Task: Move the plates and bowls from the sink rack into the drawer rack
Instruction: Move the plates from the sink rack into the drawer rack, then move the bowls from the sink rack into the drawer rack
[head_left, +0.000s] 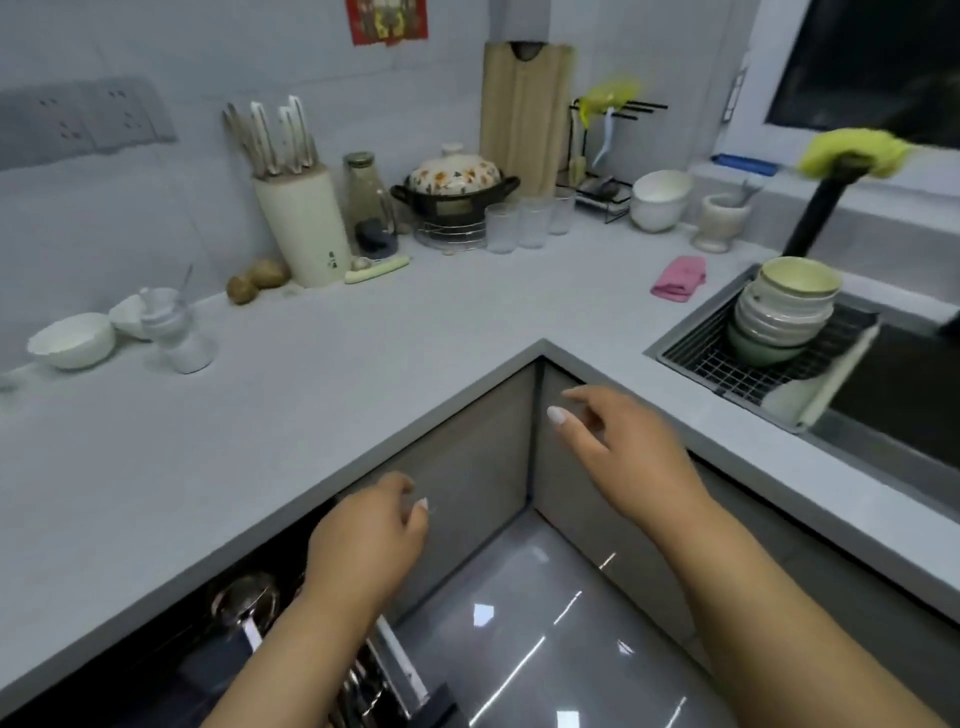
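The sink rack (727, 358) sits in the left end of the sink (904, 384), at the right of the L-shaped table (322, 364). It holds a stack of bowls (784, 312) (nested mouth-up, the stack leaning slightly left, its long axis near vertical) and one pale plate (795, 397) lying low at the near end of the rack, partly hidden by the rack's pale edge bar. The number of bowls in the stack is hard to count.

The drawer rack (311, 649) stands open below the table edge at lower left. It contains metal utensils, including a ladle (244, 603); most of its interior is dark and covered by the left forearm, and the frame edge cuts it off.

The left hand (369, 540) hovers above the drawer rack, fingers loosely curled, holding nothing. The right hand (623, 447) is raised before the cabinet corner, near the table edge, fingers relaxed and slightly spread, holding nothing.

At the back of the table: a knife block (304, 228) with knives, a lidded pot (454, 195), three glasses (530, 221) and a pink cloth (678, 278).
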